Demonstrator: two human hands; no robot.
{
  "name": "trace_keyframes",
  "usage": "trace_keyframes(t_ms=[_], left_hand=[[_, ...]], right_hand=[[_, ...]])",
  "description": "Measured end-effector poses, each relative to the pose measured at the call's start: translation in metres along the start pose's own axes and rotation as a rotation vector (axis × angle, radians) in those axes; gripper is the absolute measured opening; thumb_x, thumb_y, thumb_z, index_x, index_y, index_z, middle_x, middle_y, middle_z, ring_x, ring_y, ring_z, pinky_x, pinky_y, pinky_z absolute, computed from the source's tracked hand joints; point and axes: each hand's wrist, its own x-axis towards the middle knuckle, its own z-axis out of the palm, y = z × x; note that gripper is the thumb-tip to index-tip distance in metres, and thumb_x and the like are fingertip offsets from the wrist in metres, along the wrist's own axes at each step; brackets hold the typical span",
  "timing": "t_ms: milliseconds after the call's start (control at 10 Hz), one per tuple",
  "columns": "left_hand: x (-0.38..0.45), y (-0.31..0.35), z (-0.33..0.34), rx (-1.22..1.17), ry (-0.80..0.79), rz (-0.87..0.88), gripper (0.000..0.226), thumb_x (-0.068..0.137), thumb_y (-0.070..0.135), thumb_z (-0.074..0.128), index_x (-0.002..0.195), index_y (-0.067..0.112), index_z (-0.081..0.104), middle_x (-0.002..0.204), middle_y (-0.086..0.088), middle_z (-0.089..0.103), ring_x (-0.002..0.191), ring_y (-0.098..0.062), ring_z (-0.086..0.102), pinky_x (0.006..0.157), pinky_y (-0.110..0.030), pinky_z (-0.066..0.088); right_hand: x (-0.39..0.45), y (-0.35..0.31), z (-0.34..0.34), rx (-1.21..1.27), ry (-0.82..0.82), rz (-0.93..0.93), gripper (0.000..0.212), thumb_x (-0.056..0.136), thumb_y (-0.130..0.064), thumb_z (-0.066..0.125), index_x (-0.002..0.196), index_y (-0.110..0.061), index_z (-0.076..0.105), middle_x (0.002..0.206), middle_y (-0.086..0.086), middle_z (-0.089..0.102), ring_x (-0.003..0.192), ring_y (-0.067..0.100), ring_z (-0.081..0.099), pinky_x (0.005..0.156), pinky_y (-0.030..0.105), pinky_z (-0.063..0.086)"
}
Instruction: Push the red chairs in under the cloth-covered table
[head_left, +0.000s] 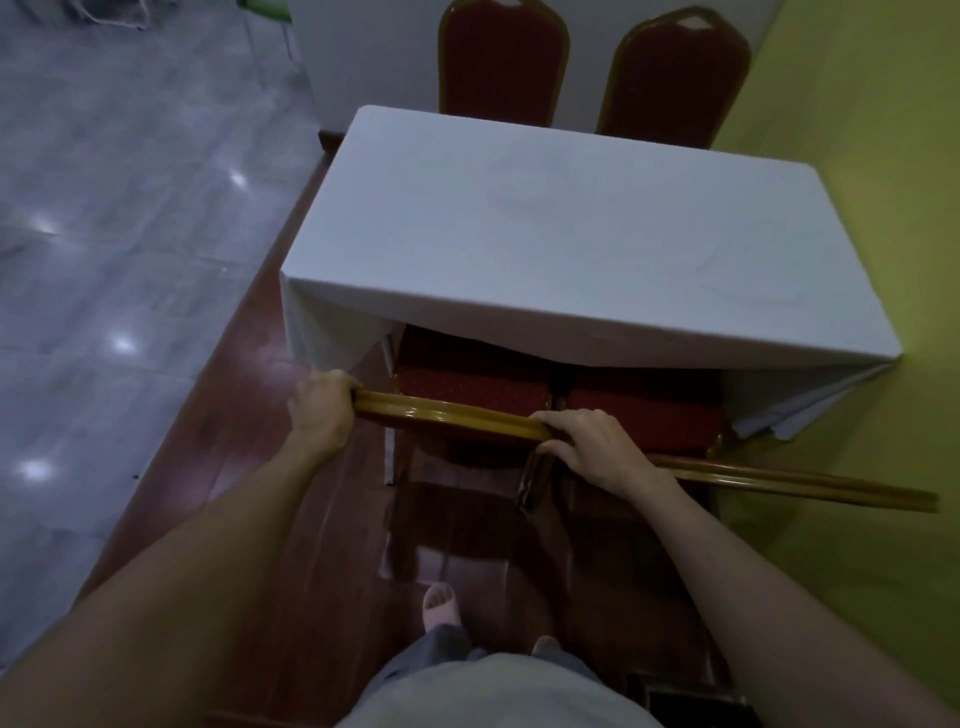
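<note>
A table under a white cloth (571, 234) fills the middle of the view. At its near side stand two red chairs with gold frames. The left near chair (467, 382) has its seat partly under the cloth. My left hand (319, 410) grips the left end of its gold top rail (447, 413), and my right hand (592, 444) grips the right end. The right near chair (644, 408) stands beside it, its top rail (800, 483) reaching to the right. Two more red chairs (501, 62) (675, 78) stand at the far side.
A yellow-green wall (883, 156) runs along the table's right side. Grey tiled floor (130, 234) lies to the left, dark red wooden floor (249, 467) under me. My feet (441, 605) are just behind the chair. A green chair leg shows at the top left.
</note>
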Motion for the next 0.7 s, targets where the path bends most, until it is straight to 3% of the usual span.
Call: trace_keyframes(t_ms=[300,400,500,600,700], left_hand=[[0.002,-0.008,-0.007,0.013,-0.066,0.090,0.028,0.078,0.000,0.058,0.095,0.016,0.074,0.095,-0.018,0.068,0.093,-0.038,0.063,0.074,-0.045,0.055],[0.007,-0.009,-0.010,0.015,-0.138,0.131,0.030,0.077,0.003,0.058,0.098,0.017,0.074,0.090,-0.013,0.070,0.090,-0.033,0.064,0.081,-0.046,0.056],[0.009,0.001,-0.018,-0.033,-0.331,0.301,0.047,0.076,0.003,0.058,0.120,0.020,0.064,0.117,-0.017,0.067,0.121,-0.036,0.054,0.109,-0.054,0.035],[0.009,0.027,-0.024,-0.129,-0.595,0.442,0.059,0.078,0.017,0.054,0.136,0.026,0.048,0.152,-0.013,0.035,0.148,-0.024,0.014,0.120,-0.053,-0.004],[0.008,0.070,-0.022,-0.149,-0.695,0.522,0.065,0.076,0.038,0.041,0.141,0.030,0.039,0.156,-0.006,0.028,0.149,-0.016,0.003,0.120,-0.050,-0.011]], right_hand=[[-0.006,-0.013,0.003,0.080,0.034,0.073,0.038,0.091,-0.033,0.062,0.128,-0.024,0.057,0.117,0.001,0.068,0.109,0.022,0.059,0.090,0.036,0.042],[-0.009,-0.012,0.005,0.168,0.028,0.109,0.043,0.091,-0.047,0.057,0.129,-0.027,0.056,0.118,-0.002,0.065,0.110,0.018,0.057,0.091,0.032,0.043],[-0.016,-0.013,0.005,0.269,0.051,0.203,0.056,0.090,-0.061,0.046,0.135,-0.028,0.051,0.131,0.000,0.058,0.123,0.018,0.048,0.095,0.029,0.035],[-0.025,-0.007,-0.003,0.348,0.156,0.263,0.057,0.093,-0.058,0.043,0.137,-0.023,0.049,0.137,0.004,0.054,0.130,0.019,0.043,0.096,0.027,0.032],[-0.040,0.011,-0.018,0.346,0.236,0.335,0.057,0.094,-0.055,0.043,0.137,-0.019,0.049,0.138,0.004,0.053,0.134,0.019,0.039,0.100,0.029,0.034]])
